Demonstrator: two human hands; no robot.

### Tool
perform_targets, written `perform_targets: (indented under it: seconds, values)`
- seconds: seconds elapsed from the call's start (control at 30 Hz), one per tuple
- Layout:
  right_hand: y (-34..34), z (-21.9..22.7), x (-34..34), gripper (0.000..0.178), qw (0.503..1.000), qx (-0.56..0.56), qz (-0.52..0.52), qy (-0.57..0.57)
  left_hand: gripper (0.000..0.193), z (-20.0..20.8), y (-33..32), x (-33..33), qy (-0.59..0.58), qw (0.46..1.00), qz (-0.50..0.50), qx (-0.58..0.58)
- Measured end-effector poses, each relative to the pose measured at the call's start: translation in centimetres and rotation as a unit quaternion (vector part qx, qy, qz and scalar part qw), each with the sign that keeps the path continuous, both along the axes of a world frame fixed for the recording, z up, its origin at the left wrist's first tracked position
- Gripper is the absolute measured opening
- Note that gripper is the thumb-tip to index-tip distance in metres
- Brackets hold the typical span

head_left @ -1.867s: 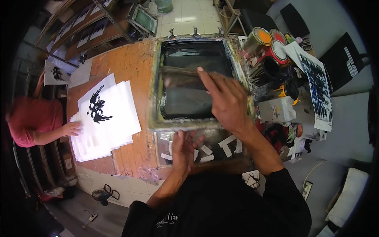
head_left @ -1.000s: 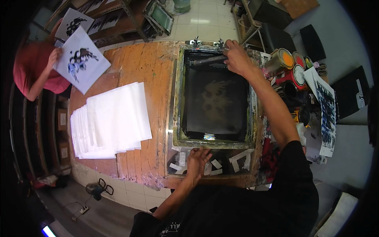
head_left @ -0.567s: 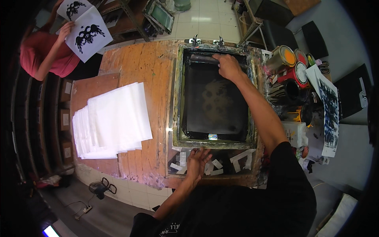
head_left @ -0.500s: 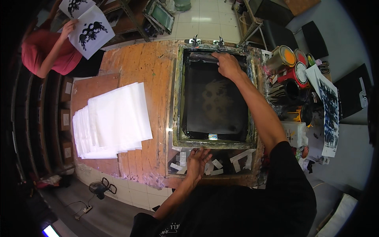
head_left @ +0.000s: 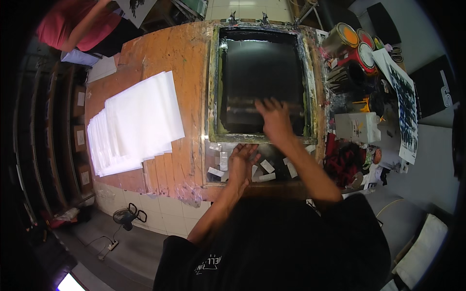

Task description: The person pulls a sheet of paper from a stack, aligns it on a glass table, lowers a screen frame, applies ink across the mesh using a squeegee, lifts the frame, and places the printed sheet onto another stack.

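A wooden-framed printing screen (head_left: 212, 102), its mesh covered with black ink, lies on the work table. My right hand (head_left: 276, 121) is closed on a squeegee (head_left: 238, 105), a wide bar across the near part of the mesh; both are smeared by motion. At the middle of the frame's near edge, my left hand (head_left: 242, 157) grips the rail with its fingertips, which are partly hidden there. Below the frame shows a dark base board with several pale tape strips (head_left: 267, 166). Metal hinge clamps (head_left: 264, 19) stand at the frame's far edge.
Left of the screen, a fanned stack of white sheets (head_left: 145, 116) lies on the wooden table (head_left: 189, 72). Paint cans (head_left: 347, 34), a white plastic jug (head_left: 358, 127) and dark rags (head_left: 342, 155) crowd the right side. Another person (head_left: 80, 24) stands at the far left holding a printed sheet.
My right hand has drawn the squeegee from the far end of the screen toward me. Solid black covers the mesh where a faint design showed. The left hand stays at the near rail.
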State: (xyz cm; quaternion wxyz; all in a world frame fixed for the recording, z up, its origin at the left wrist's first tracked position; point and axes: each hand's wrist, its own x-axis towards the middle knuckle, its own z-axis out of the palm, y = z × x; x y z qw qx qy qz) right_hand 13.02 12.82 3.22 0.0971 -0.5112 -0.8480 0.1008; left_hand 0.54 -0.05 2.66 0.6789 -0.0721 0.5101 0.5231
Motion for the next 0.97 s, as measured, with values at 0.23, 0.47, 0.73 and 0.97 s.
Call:
perform_targets:
  seconds: [0.23, 0.47, 0.73, 0.97]
  values:
    - [-5.0, 3.8, 0.0, 0.061, 0.991, -0.134, 0.0, 0.024, 0.032, -3.0, -0.3, -0.1, 0.015, 1.0, -0.013, 0.022]
    - [-2.3, 2.8, 1.5, 0.051, 0.981, -0.155, 0.013, 0.114, 0.027, -3.9, 0.5, 0.4, 0.007, 0.998, 0.053, -0.045]
    - [-7.0, -0.8, 0.2, 0.061, 0.998, -0.051, -0.002, 0.021, 0.041, -4.1, 0.4, 0.8, -0.003, 0.994, 0.097, -0.039]
    - [-0.5, -3.3, -0.6, 0.058, 0.999, 0.021, -0.02, 0.042, 0.049, -3.5, 0.8, 0.4, -0.012, 0.999, 0.051, -0.005]
